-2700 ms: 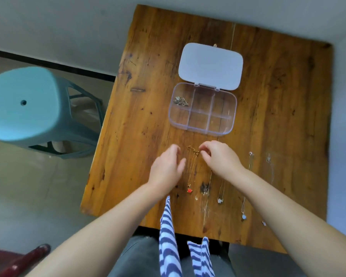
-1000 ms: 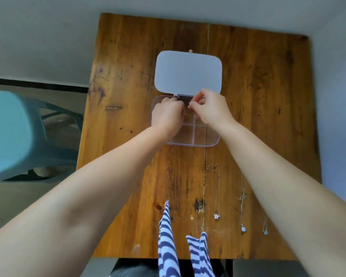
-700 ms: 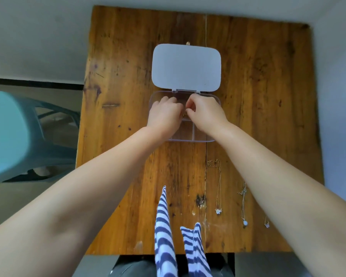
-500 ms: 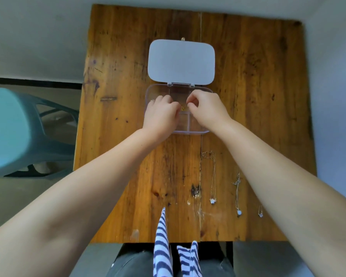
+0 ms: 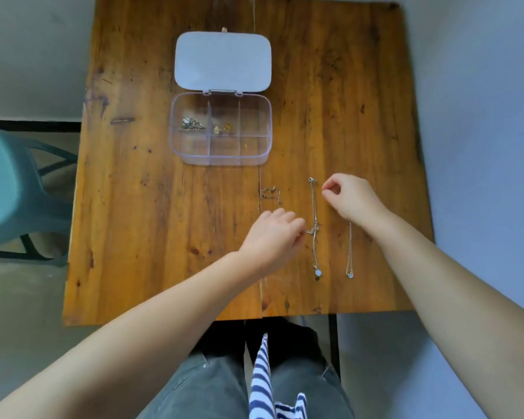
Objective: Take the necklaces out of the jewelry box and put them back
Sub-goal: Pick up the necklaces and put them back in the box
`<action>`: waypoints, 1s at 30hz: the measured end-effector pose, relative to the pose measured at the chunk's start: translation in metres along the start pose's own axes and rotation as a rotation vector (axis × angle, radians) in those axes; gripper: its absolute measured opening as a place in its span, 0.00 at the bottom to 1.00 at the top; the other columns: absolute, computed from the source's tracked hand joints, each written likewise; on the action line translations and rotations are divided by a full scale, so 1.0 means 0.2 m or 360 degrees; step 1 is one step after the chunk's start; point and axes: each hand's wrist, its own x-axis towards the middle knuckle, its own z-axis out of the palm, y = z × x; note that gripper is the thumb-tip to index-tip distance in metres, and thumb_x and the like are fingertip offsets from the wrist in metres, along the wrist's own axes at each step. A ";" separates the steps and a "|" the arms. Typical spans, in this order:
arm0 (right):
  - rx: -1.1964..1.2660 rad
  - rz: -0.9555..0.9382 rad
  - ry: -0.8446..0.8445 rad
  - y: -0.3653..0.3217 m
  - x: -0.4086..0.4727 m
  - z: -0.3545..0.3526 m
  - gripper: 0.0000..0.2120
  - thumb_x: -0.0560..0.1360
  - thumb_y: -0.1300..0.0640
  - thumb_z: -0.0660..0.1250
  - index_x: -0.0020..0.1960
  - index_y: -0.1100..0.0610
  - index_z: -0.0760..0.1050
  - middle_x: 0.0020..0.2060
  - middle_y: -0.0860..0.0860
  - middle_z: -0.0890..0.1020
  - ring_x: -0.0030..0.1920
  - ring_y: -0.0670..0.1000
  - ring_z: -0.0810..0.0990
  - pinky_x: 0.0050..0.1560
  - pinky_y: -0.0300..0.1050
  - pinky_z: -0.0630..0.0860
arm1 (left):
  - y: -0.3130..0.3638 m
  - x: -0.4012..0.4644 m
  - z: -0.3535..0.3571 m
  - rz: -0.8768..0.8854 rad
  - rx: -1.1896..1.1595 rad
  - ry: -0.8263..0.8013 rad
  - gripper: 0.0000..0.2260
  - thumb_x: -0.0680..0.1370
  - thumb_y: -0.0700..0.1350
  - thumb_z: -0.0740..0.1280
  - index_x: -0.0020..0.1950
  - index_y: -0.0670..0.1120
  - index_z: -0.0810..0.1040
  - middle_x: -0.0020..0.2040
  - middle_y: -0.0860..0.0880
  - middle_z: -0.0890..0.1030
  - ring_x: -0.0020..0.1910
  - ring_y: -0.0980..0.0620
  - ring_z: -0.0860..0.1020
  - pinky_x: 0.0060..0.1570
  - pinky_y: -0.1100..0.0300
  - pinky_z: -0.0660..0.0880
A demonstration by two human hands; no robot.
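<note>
The clear jewelry box stands open on the wooden table, its white lid folded back. A silver necklace lies in its back left compartment and a gold necklace in the back middle one. Three necklaces lie in front of the box: a bronze chain, a silver pendant necklace and a thin chain. My left hand is curled over the bronze chain's lower part, its fingertips at the silver chain. My right hand covers the thin chain's top, thumb and forefinger pinched with nothing visible between them.
A teal plastic stool stands on the floor left of the table. A wall runs close along the table's right side. My lap and a striped cloth are below the table's front edge.
Both hands have drawn back from the box to the necklaces in front of it. The gold necklace they carried now lies in the back middle compartment.
</note>
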 end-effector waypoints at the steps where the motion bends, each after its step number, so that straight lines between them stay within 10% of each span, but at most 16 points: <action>1: -0.0038 -0.0007 -0.0031 0.02 -0.02 0.04 0.09 0.76 0.53 0.64 0.54 0.54 0.77 0.49 0.52 0.82 0.48 0.54 0.79 0.49 0.49 0.76 | 0.04 -0.03 0.06 0.0025 0.0024 -0.0071 0.09 0.79 0.45 0.59 0.49 0.43 0.76 0.45 0.46 0.78 0.46 0.44 0.73 0.44 0.53 0.67; 21: -0.0364 -0.0091 -0.0052 0.08 -0.14 0.22 0.15 0.77 0.49 0.64 0.56 0.59 0.71 0.51 0.54 0.75 0.49 0.56 0.77 0.39 0.46 0.70 | 0.23 -0.08 0.30 0.0151 0.0389 -0.0348 0.11 0.75 0.35 0.64 0.56 0.40 0.69 0.51 0.40 0.74 0.47 0.44 0.72 0.42 0.55 0.69; 30: -0.0142 0.0001 -0.0006 0.03 -0.17 0.24 0.03 0.75 0.57 0.63 0.44 0.57 0.72 0.40 0.51 0.78 0.38 0.53 0.74 0.34 0.44 0.69 | 0.22 -0.07 0.29 0.0060 0.0253 -0.0403 0.14 0.75 0.33 0.63 0.60 0.38 0.69 0.53 0.38 0.74 0.49 0.42 0.73 0.46 0.53 0.73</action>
